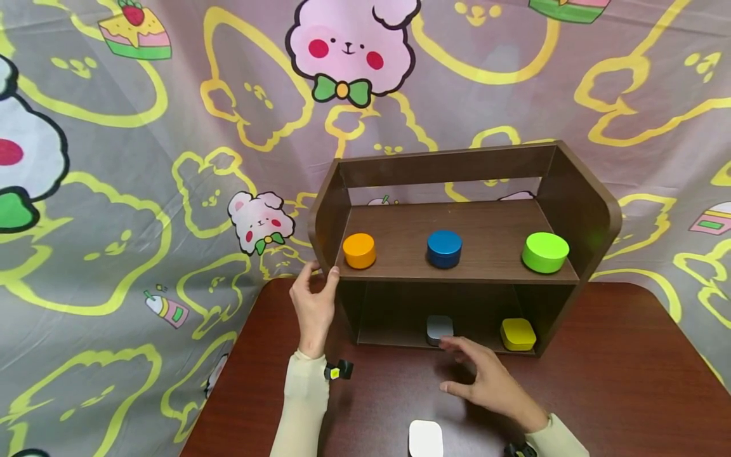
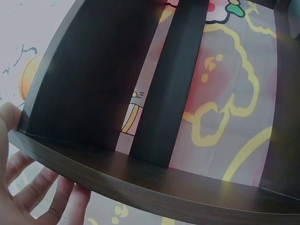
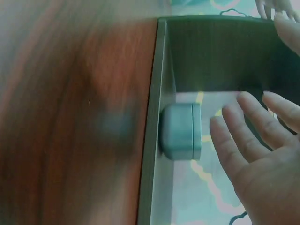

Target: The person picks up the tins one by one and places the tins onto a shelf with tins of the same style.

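Note:
My left hand (image 1: 314, 308) grips the left side panel of a dark brown two-tier shelf (image 1: 394, 219). In the left wrist view its fingers (image 2: 35, 190) lie along the outside of the panel. My right hand (image 1: 488, 377) is held in front of the lower tier with fingers spread and nothing in them. Just beyond its fingertips a grey square tin with rounded corners (image 1: 440, 328) sits on the lower board. The right wrist view shows a gap between that tin (image 3: 180, 131) and the fingers. Farther right on the same board is a yellow square tin (image 1: 518, 334).
Along the upper board stand an orange round tin (image 1: 360, 252), a blue one (image 1: 444, 249) and a light green one (image 1: 545, 252). A white rounded box (image 1: 425, 438) lies on the reddish-brown table (image 1: 639, 355) near the front. Patterned cloth (image 1: 114, 266) hangs behind.

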A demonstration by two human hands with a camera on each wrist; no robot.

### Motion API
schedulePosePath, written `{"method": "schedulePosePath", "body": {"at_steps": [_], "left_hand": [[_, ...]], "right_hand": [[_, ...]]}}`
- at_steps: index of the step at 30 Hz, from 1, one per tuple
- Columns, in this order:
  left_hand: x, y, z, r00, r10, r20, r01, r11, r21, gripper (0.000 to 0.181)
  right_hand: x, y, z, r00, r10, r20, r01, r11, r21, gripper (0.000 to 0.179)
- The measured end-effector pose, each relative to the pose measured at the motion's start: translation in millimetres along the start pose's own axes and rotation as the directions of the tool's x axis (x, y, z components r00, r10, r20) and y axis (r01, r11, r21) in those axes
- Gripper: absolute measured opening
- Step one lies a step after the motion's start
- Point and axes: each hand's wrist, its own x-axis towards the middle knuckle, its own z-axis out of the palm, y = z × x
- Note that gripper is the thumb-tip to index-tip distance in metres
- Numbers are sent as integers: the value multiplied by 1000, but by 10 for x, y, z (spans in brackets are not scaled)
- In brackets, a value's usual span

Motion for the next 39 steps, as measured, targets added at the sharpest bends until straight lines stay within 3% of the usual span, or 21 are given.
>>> {"method": "schedulePosePath", "body": {"at_steps": [7, 18, 23, 32, 35, 39], "left_hand": [[-14, 11, -4, 1000, -22, 8, 22, 1000, 14, 16], [-1, 26, 3, 1000, -8, 12, 8, 1000, -2, 17], [-2, 26, -3, 1000, -16, 16, 16, 1000, -4, 16], [-9, 28, -3, 1000, -12, 24, 12, 1000, -5, 17], [-9, 25, 0, 1000, -8, 19, 8, 1000, -2, 17], [-9, 22, -4, 1000, -9, 12, 9, 1000, -4, 17]], "right_hand": [[-109, -44, 105, 994, -33, 109, 25, 997, 75, 71], [-238, -75, 258, 955, -113, 273, 83, 989, 119, 70], [-297, -86, 299, 930, -87, 356, 34, 988, 152, 74], [-354, -50, 371, 864, 60, 500, -130, 986, 106, 75], [-365, -50, 379, 857, 77, 509, -143, 986, 91, 76], [-383, -52, 380, 867, 50, 495, -98, 993, 72, 76]]}}
